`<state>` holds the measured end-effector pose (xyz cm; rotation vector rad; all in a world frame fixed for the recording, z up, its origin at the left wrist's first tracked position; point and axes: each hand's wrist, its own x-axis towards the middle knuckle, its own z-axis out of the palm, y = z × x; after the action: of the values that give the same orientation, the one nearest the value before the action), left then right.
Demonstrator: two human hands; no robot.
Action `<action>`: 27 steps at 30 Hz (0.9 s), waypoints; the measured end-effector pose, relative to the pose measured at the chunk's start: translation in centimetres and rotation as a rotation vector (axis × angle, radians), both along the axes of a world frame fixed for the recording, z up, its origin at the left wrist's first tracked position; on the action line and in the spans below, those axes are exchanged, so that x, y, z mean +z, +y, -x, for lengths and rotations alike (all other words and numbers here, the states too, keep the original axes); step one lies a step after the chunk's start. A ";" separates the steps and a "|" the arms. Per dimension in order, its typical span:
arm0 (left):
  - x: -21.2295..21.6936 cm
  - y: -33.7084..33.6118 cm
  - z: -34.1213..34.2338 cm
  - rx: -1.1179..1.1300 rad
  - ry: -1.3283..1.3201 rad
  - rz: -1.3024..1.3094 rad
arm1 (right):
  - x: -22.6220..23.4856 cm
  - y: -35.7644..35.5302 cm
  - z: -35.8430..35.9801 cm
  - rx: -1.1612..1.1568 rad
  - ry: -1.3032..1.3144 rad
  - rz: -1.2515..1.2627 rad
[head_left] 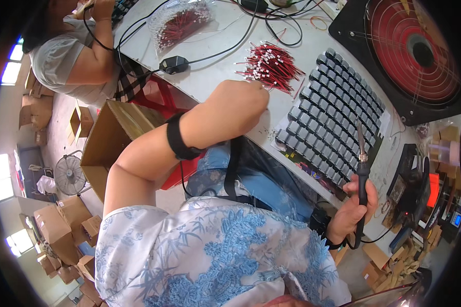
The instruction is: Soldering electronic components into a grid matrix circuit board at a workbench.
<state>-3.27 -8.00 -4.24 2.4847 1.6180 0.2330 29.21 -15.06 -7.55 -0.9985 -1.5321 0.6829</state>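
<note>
My right hand (354, 211) grips a soldering iron (362, 176) by its black handle, with the metal tip pointing up over the right side of a grid of grey parts. My left hand (241, 106), with a black band on the wrist, is curled closed at the near edge of a pile of short red wires with white connectors (273, 65). Its fingers point away from me and are mostly hidden, so I cannot see what they hold. The many small grey block-shaped parts (333, 112) stand in close rows on the white table (210, 71), right of the wire pile.
A clear bag of similar wires (182, 25) lies farther back, beside black cables and an inline power adapter (173, 65). A large red fan in a black frame (417, 48) stands at the far right. On the left are a co-worker (79, 59) and an open cardboard box (115, 138).
</note>
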 end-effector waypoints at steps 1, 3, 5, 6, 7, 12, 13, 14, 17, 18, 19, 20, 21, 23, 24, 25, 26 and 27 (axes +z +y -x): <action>-0.3 -0.3 0.2 -0.011 0.001 0.001 | 0.1 -0.1 0.3 0.007 0.004 -0.012; -0.6 -1.5 0.4 0.115 -0.400 -0.054 | 0.5 0.0 0.8 0.015 -0.016 -0.031; 0.6 -3.4 -0.5 0.239 -0.619 0.198 | 0.4 -0.4 0.6 0.022 -0.059 -0.015; 1.0 -4.3 -1.1 0.371 -0.829 0.454 | 0.3 -0.5 0.4 0.037 -0.100 0.000; 0.8 -5.3 -1.8 0.334 -0.873 0.381 | 0.1 -0.7 0.6 0.046 -0.085 0.003; -1.0 -7.0 -3.4 0.373 -0.925 0.289 | 1.0 -1.5 2.3 0.236 0.101 0.204; -1.0 -7.2 -3.4 0.407 -0.933 0.282 | 1.3 -1.8 2.8 0.189 0.075 0.286; -1.3 -7.2 -3.3 0.407 -0.936 0.284 | 1.5 -2.0 3.0 0.141 0.049 0.368; -2.2 -6.9 -3.0 0.253 -0.767 -0.013 | 1.8 -1.4 3.7 0.209 0.140 0.380; -2.3 -6.8 -3.2 0.284 -0.787 -0.032 | 1.9 -1.1 4.2 0.231 0.198 0.378; -2.4 -7.0 -3.3 0.311 -0.810 -0.058 | 1.9 -1.1 4.4 0.229 0.194 0.373; -2.6 -7.1 -3.3 0.309 -0.814 -0.061 | 1.8 -1.1 4.6 0.243 0.166 0.334; -2.7 -7.2 -3.3 0.304 -0.755 -0.136 | 1.7 -1.1 4.8 0.257 0.137 0.295; -3.0 -7.0 -3.2 0.308 -0.698 -0.202 | 1.4 -0.8 4.9 0.244 0.147 0.326; -3.2 -6.9 -3.2 0.313 -0.722 -0.180 | 1.3 -0.7 4.9 0.229 0.161 0.352; -3.3 -6.8 -3.2 0.319 -0.745 -0.159 | 1.3 -0.7 4.9 0.232 0.157 0.354; -3.5 -6.8 -3.2 0.324 -0.748 -0.159 | 1.3 -0.7 4.8 0.213 0.162 0.405; -3.6 -6.8 -3.3 0.325 -0.757 -0.181 | 1.4 -0.7 4.8 0.193 0.166 0.455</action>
<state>-0.01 -14.80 -7.87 1.8339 1.6535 1.2304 24.39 -15.73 -6.18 -1.1011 -1.3641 1.2599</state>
